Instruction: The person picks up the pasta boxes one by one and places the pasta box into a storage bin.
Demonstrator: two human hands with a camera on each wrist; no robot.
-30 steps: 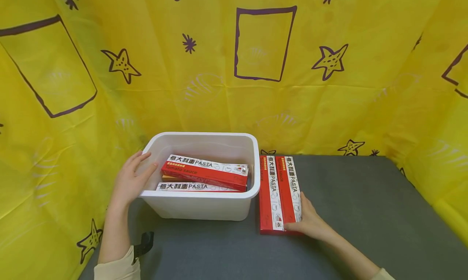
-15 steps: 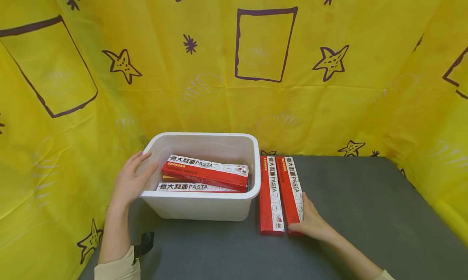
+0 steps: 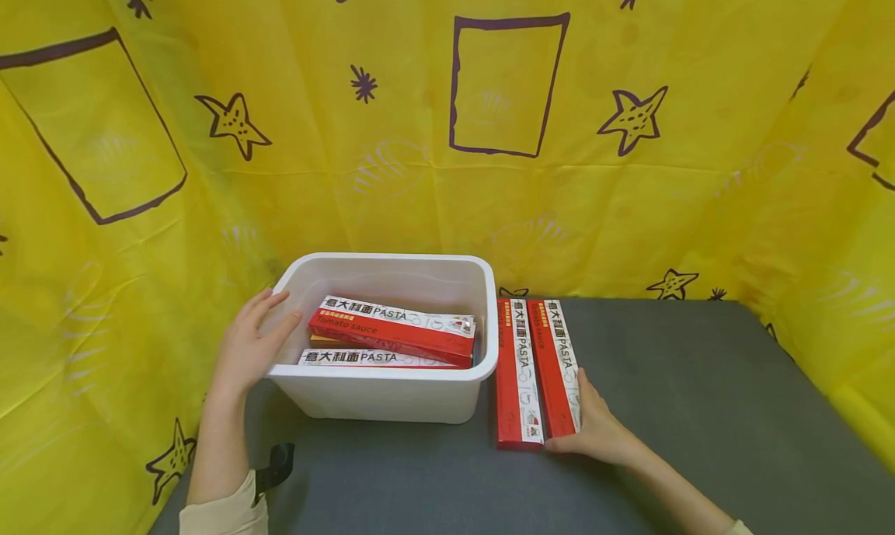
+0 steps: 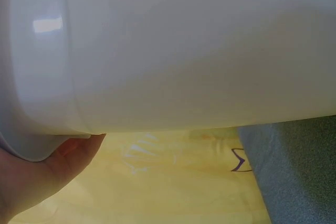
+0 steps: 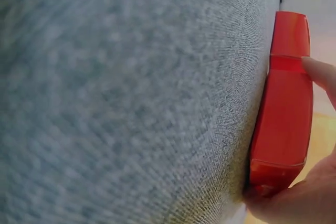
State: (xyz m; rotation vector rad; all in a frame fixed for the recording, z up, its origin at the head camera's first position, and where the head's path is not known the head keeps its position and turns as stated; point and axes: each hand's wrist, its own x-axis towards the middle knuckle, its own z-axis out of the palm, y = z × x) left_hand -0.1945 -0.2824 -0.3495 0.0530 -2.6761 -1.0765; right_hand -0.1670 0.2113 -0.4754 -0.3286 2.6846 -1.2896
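A white plastic bin (image 3: 377, 395) holds several pasta boxes, with a red-and-white one (image 3: 391, 329) slanting on top. My left hand (image 3: 248, 345) grips the bin's left rim, the thumb reaching over the inside; in the left wrist view a finger (image 4: 79, 156) tucks under the rim's lip. Right of the bin, two more red-and-white boxes lie lengthwise on the table: a left pasta box (image 3: 519, 380) and a right pasta box (image 3: 554, 372). Holding the right one's near end is my right hand (image 3: 597, 426), thumb at the near corner, fingers along the right side.
The dark grey table (image 3: 671, 395) runs out to the right and in front of the bin. Yellow printed cloth (image 3: 419, 193) walls the back and both sides. A black strap (image 3: 276, 467) is on my left wrist.
The near end of the right pasta box has swung right, opening a narrow gap from the left one. My right thumb has shifted to its near end. The left hand stays put.
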